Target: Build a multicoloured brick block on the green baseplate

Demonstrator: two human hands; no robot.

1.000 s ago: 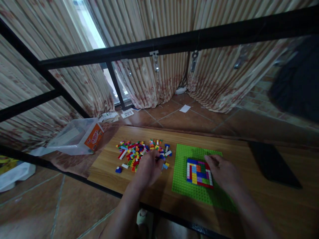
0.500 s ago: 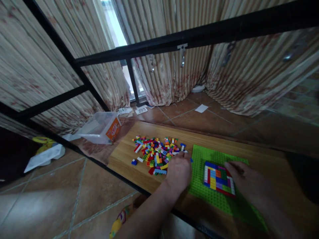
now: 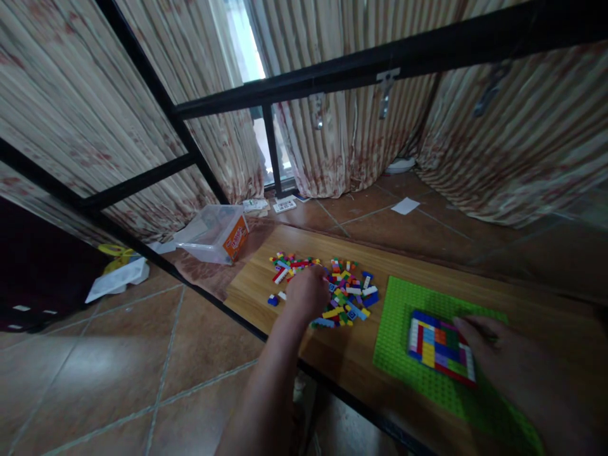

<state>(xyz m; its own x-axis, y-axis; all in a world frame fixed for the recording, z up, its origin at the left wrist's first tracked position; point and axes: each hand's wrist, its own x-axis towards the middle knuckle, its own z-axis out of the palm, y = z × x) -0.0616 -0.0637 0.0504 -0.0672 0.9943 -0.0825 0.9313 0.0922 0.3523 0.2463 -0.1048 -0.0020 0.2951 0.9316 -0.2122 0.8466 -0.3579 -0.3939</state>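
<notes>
My left hand (image 3: 308, 294) reaches into a pile of loose toy building bricks (image 3: 349, 291). Its fingers are curled down among the bricks, and whatever they pinch is hidden behind the hand. A green studded baseplate (image 3: 396, 297) lies to the right of the pile. On it rests a flat rectangular panel of multicoloured bricks (image 3: 437, 347), with red, white, blue, yellow and orange pieces. My right hand (image 3: 498, 358) is at the panel's upper right corner, thumb and fingers drawn together there. I cannot make out anything between them.
Everything stands on a long wooden tabletop (image 3: 266, 285). A clear plastic box (image 3: 209, 234) with an orange label is beyond its left end. Black metal bars (image 3: 294, 88) cross in front of striped curtains (image 3: 332, 145). Papers (image 3: 285, 206) lie on the tiled floor.
My left hand has moved leftward and deeper into the brick pile, away from the baseplate's edge. My right hand stays at the panel's corner. The whole view has shifted slightly.
</notes>
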